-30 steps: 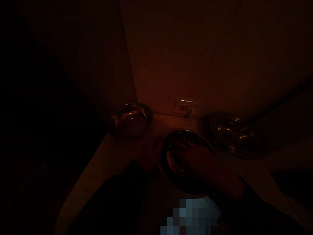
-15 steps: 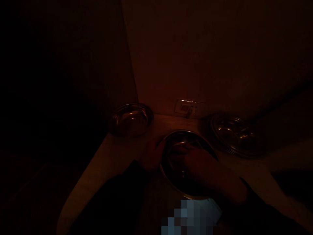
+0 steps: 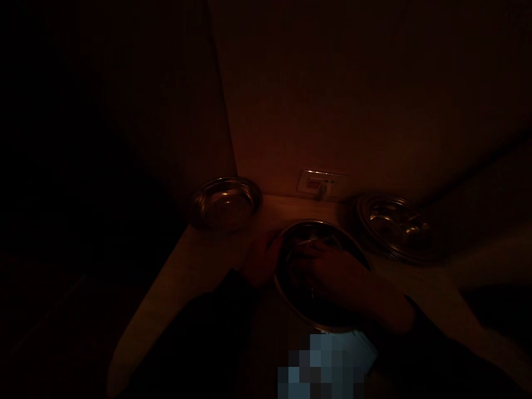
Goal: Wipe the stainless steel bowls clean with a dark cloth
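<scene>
The light is very dim. A round metal bowl stands in front of me, its inside mostly dark. My left hand is closed on the bowl's left rim. My right hand reaches down inside from the right, its fingers together and pointing left. Beside its fingertips shows a faint pale-edged thing, too dark to name. Whatever the right fingers hold is hidden in shadow.
A shallow metal dish stands on the wooden table at the left. Several stacked metal plates lie at the right. A wall socket with a plug is behind. A pale blue thing, partly pixelated, shows below the bowl.
The view has shifted slightly. Both hands stay at the bowl, the right one moved only a little inside it.
</scene>
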`<state>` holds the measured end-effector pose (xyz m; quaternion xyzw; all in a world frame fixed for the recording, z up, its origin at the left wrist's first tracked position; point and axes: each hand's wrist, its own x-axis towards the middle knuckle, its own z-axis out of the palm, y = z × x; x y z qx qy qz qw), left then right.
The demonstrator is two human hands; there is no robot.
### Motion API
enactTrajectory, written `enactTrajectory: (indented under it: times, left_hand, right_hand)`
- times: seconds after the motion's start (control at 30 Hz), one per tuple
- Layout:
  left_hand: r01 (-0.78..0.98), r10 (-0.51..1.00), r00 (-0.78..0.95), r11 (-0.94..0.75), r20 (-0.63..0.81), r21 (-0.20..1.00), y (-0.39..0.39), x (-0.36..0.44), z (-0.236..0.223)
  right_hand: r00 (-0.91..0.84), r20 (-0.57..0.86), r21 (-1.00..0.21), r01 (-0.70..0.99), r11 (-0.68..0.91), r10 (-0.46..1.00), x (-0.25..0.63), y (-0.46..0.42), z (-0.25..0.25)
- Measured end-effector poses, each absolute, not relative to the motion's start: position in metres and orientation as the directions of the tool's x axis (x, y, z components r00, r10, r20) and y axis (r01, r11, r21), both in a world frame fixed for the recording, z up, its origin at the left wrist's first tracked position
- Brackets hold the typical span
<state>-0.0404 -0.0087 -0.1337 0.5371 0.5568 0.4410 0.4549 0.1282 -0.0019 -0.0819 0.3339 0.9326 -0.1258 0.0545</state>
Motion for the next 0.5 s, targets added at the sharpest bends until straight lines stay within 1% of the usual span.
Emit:
enactTrajectory:
  times: [0.1,0.27,0.33,0.4,0.5]
  left_hand:
    - [0.219,0.999,-0.016,0.04,-0.038,0.975,-0.009,-0.04,-0.133]
    - [0.19,1.0,-0.001,0.024,-0.024,0.982,-0.009,-0.038,-0.134]
    - [0.166,1.0,-0.003,0.018,-0.017,0.986,-0.009,-0.038,-0.134]
    - [0.159,1.0,-0.013,0.022,-0.021,0.987,-0.009,-0.037,-0.134]
    - [0.182,0.999,-0.023,0.026,-0.022,0.983,-0.009,-0.038,-0.134]
  right_hand:
    - [-0.763,-0.193,-0.178,0.645,0.743,0.616,0.136,0.0,-0.086]
    - [-0.686,-0.161,-0.097,0.727,0.68,0.71,0.149,-0.003,-0.094]
    - [-0.701,-0.153,-0.108,0.713,0.693,0.697,0.147,-0.006,-0.094]
    - [-0.735,-0.152,-0.15,0.678,0.719,0.661,0.141,-0.008,-0.092]
    - [-0.76,-0.132,-0.189,0.65,0.737,0.636,0.129,-0.009,-0.091]
